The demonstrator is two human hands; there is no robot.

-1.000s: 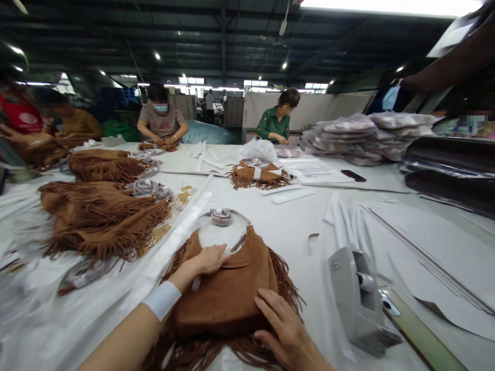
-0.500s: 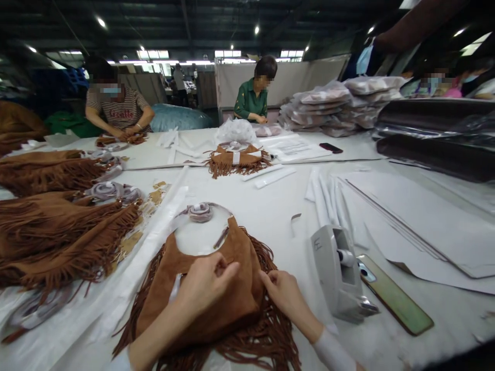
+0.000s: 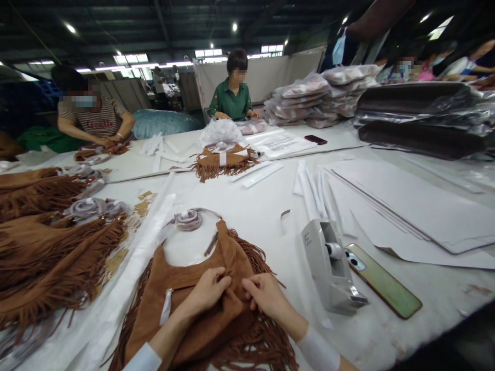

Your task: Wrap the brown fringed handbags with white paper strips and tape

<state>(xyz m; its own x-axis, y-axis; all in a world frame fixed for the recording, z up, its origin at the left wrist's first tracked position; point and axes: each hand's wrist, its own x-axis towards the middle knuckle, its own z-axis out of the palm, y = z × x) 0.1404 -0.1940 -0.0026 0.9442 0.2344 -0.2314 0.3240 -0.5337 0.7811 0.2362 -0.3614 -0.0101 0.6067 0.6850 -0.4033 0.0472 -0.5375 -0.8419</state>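
A brown suede fringed bag [image 3: 181, 304] lies flat on the white table [image 3: 263, 211] right in front of me. My left hand [image 3: 207, 291] pinches the suede near the bag's upper middle, fingers closed on the fabric. My right hand [image 3: 265, 296] is just beside it, fingers curled and gripping the same stretch of suede. The bag's wrapped strap [image 3: 188, 219] lies coiled beyond it on the table. Fringe [image 3: 255, 340] spreads out under my right wrist.
A grey tape dispenser [image 3: 328, 265] and a phone [image 3: 382, 281] lie to the right. Piles of fringed bags [image 3: 46, 252] fill the left. White paper sheets [image 3: 406, 206] lie at right, packed bags [image 3: 317, 100] at the back. Two people work across the table.
My hands have come together at the bag's upper middle and now pinch the suede; a second ago they lay flat and apart. The view has shifted rightwards.
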